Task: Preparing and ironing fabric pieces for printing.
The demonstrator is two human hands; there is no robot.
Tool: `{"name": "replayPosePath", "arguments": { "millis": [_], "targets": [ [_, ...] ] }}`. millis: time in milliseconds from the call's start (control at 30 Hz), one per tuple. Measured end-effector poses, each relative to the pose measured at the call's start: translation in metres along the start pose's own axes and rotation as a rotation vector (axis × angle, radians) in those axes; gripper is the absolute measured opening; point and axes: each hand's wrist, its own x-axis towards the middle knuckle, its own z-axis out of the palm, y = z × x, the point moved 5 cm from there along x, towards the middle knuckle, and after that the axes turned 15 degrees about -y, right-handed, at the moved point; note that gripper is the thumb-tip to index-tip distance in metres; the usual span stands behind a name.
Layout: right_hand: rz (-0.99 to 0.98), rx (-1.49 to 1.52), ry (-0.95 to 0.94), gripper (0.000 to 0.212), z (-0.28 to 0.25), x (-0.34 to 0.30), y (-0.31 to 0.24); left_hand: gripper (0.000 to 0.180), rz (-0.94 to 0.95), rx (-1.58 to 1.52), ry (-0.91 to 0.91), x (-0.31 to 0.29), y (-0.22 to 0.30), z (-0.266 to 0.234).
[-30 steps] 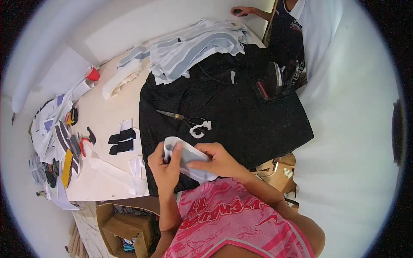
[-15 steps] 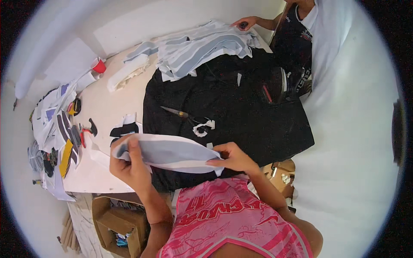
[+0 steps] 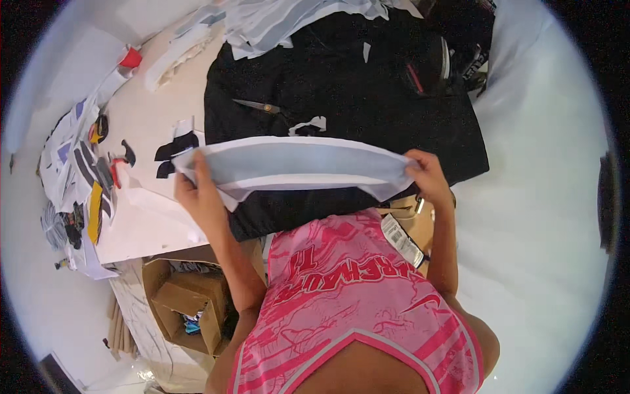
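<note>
A long strip of white and grey-blue striped fabric (image 3: 302, 161) is stretched between my two hands, over the near part of a black cloth (image 3: 328, 85). My left hand (image 3: 200, 197) pinches its left end, thumb on top. At the opposite end, my right hand (image 3: 428, 176) grips the other corner. The strip bows slightly upward, with loose white corners hanging below its near edge. Beyond it, scissors (image 3: 259, 106) and a curled white scrap (image 3: 308, 125) lie on the black cloth.
Striped fabric pieces (image 3: 289, 26) are heaped at the far side. Dark and white scraps (image 3: 177, 144), a red-handled tool (image 3: 117, 169) and a red cup (image 3: 131, 58) sit on the pale table (image 3: 151, 226). A cardboard box (image 3: 187, 299) stands below the near edge. White sheeting (image 3: 538, 230) hangs at right.
My right hand has moved right, drawing the strip out to a longer, flatter span. The view has tilted down, so the co-worker's hand at the far side has left the frame.
</note>
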Motion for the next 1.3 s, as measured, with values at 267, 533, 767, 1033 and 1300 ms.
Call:
{"name": "replayPosePath", "arguments": {
  "millis": [267,533,767,1033,1300],
  "targets": [
    [0.211,-0.081,0.161,0.029,-0.115,-0.017,0.061,0.027,-0.160,0.315,-0.517,-0.024,-0.133,0.085],
    [0.113,-0.247,0.278,0.034,-0.160,-0.008,0.104,0.019,-0.336,0.235,-0.660,-0.041,-0.153,0.110],
    [0.256,-0.361,0.248,0.051,-0.174,-0.013,0.114,0.042,-0.240,0.212,-0.688,-0.035,-0.146,0.110],
    [0.241,-0.453,0.258,0.048,-0.181,-0.008,0.099,0.044,-0.139,0.326,-0.743,-0.048,-0.128,0.111],
    [0.227,-0.915,0.736,0.051,-0.095,-0.023,0.048,0.046,0.357,0.746,-0.737,-0.081,-0.089,0.135]
  ]
}}
